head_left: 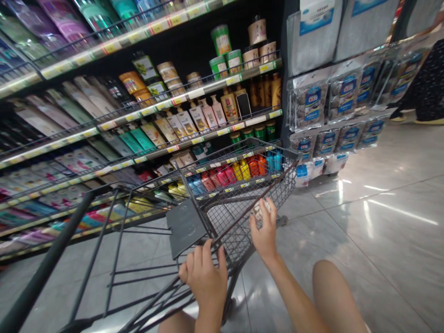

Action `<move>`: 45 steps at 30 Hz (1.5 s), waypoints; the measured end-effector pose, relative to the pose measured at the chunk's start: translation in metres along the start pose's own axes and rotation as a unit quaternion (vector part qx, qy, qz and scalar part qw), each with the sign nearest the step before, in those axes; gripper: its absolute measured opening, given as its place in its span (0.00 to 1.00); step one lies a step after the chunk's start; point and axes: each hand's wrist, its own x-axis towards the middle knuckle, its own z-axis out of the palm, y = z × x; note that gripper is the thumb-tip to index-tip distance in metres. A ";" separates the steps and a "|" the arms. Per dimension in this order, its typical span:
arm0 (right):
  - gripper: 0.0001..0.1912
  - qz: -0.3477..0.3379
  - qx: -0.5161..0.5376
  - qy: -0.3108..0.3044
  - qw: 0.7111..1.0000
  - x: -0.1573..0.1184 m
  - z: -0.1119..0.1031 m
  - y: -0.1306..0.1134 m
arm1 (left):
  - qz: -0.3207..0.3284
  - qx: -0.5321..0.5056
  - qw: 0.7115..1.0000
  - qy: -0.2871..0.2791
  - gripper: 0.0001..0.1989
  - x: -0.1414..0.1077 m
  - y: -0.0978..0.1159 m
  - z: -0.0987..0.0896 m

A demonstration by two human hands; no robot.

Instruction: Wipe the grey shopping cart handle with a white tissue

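Note:
A grey wire shopping cart stands tilted across the view, its handle bar at the lower left. My left hand is closed over the cart's side rim, beside the dark plastic flap. Farther along the same side, my right hand is at the basket's rim with its fingers bent. A small whitish, mottled thing shows between and behind those fingers; its kind is unclear, and part of it is hidden. The wire basket's mesh shows the floor and shelves through it.
Shelves of bottles and jars run along the left and behind the cart. Packaged scourers hang at the shelf's end. Shiny tiled floor spreads to the right. A person in dark clothing stands at the far right.

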 end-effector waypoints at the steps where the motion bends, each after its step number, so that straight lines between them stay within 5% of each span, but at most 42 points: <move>1: 0.23 -0.003 -0.001 0.018 1.000 0.000 0.001 0.003 | -0.003 -0.002 1.000 -0.006 0.08 0.000 0.001 -0.001; 9: 0.11 0.022 0.037 0.066 0.997 -0.008 0.007 -0.001 | -0.018 -0.013 0.999 -0.040 0.11 -0.001 0.003 -0.007; 18: 0.07 0.124 0.114 -0.030 0.985 -0.020 -0.013 -0.010 | -0.014 -0.003 0.999 -0.034 0.10 -0.003 0.002 -0.007; 24: 0.16 0.281 0.089 0.146 0.945 0.021 -0.020 0.020 | -0.018 -0.016 0.999 -0.040 0.10 -0.004 0.003 -0.009; 27: 0.17 0.225 0.047 0.160 0.960 0.045 -0.011 0.032 | -0.026 -0.025 0.998 -0.044 0.11 -0.005 0.004 -0.009; 34: 0.24 0.052 -0.038 0.049 0.997 0.047 0.001 0.035 | -0.023 -0.034 0.998 -0.051 0.13 -0.005 0.003 -0.008; 45: 0.10 0.038 -0.046 0.016 0.998 0.036 -0.006 0.027 | -0.019 -0.029 0.998 -0.057 0.13 -0.002 0.005 -0.011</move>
